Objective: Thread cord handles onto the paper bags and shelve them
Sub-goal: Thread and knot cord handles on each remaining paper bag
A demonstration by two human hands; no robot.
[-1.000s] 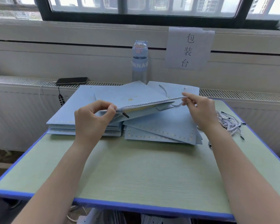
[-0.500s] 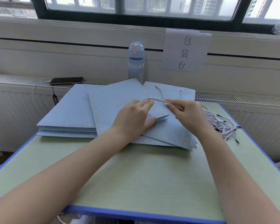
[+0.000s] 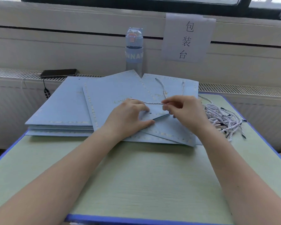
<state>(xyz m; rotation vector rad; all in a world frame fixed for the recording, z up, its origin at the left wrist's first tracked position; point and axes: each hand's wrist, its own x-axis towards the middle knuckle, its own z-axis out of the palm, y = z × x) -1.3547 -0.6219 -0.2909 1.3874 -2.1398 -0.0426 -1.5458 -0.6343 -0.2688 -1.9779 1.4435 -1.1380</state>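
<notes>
A pale green desk [image 3: 136, 176] with a blue edge stands against a cream-panelled wall, below a dark window frame [image 3: 136, 2]. A slatted radiator ledge [image 3: 242, 90] runs along the wall behind it.

Flat blue paper bags cover the far half of the desk: a squared stack [image 3: 58, 108] on the left, and more fanned out to its right. On the fanned pile lies the top bag [image 3: 113, 95], skewed. The person's left hand [image 3: 130, 117] grips its near right corner, fingers curled on top beside a small punched hole and thumb along the edge. The right hand [image 3: 183, 109] pinches one end of a white twisted cord [image 3: 152, 103], which runs level across to the fingers of the left hand. Both bare forearms reach in from the near edge and hide part of the pile.

A heap of loose cords [image 3: 222, 117] with dark tips lies at the right edge of the desk, just beside the right wrist. A dark phone [image 3: 58, 73] rests on the ledge at far left. A clear bottle [image 3: 134, 51] stands behind the bags, its band showing the letters "NNAM". A paper sign [image 3: 187, 38] taped to the wall reads 包装台.
</notes>
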